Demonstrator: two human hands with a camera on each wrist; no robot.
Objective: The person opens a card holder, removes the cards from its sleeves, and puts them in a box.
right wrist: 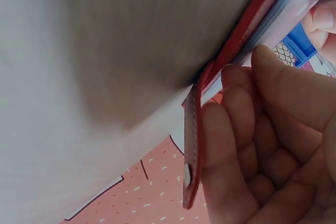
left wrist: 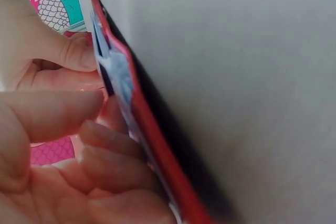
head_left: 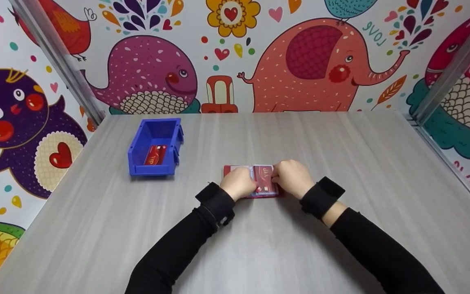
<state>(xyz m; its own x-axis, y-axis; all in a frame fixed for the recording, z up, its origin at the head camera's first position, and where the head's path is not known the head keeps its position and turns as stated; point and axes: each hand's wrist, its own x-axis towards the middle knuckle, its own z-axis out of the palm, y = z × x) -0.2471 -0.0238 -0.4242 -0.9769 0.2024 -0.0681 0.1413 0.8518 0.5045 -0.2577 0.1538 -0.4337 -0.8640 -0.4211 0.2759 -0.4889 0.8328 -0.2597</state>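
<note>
A red card holder (head_left: 280, 195) with clear plastic sleeves (right wrist: 286, 17) lies open on the table between both hands. On its right side is a red card (head_left: 264, 176) with "VIP" lettering. My left hand (head_left: 239, 182) is over the holder's left part, its thumb and finger pinching at the card's left edge; that contact is partly hidden. Curled fingers of the left hand also touch the sleeves in the left wrist view. At the right edge, my right hand (head_left: 295, 178) pinches the sleeves between thumb and finger, with other fingers against the red cover (right wrist: 193, 145).
A blue plastic bin (head_left: 153, 170) stands at the back left of the grey table (head_left: 235, 253), with another red VIP card (head_left: 156, 154) inside. Walls with cartoon animals (head_left: 312, 81) border the table at the back and sides.
</note>
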